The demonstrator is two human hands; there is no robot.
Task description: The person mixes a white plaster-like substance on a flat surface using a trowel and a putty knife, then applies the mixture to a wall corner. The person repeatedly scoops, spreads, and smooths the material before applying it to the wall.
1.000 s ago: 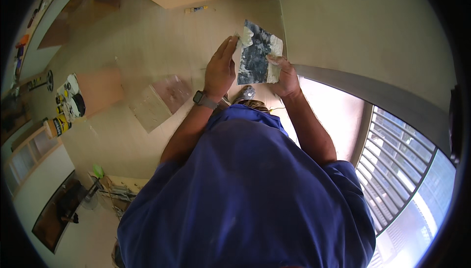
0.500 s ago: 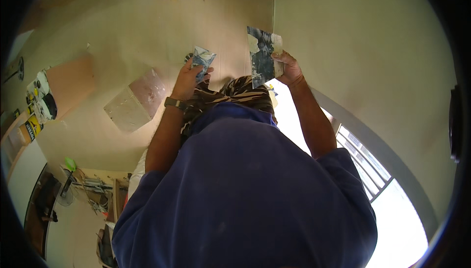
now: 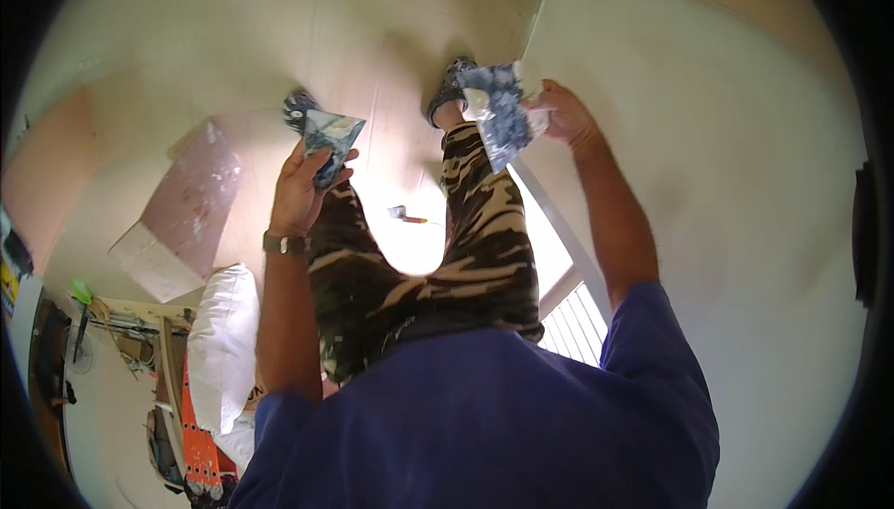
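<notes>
My left hand (image 3: 300,188), with a watch at its wrist, is closed round a small putty knife (image 3: 333,136). Its blade flares outward and is smeared with pale and dark filler. Held up on the right, a wider, roughly rectangular putty knife (image 3: 503,118) is gripped in my right hand (image 3: 563,116). A pale lump of filler sticks to its blade near the left edge. The two blades are apart, each in front of one of my dark shoes. The handles are mostly hidden by my fingers.
On the left stands a pinkish, paint-spotted box or step (image 3: 191,206). A stuffed white sack (image 3: 223,346) and an orange ladder (image 3: 198,425) lie lower left. A small flat-ended tool (image 3: 407,217) rests between my legs. A pale wall (image 3: 726,155) rises on the right, beside a barred opening (image 3: 575,327).
The view has shifted, and my legs, shoes and the small floor tool now show. My left hand has moved left and down in the picture. Both hands keep their putty knives.
</notes>
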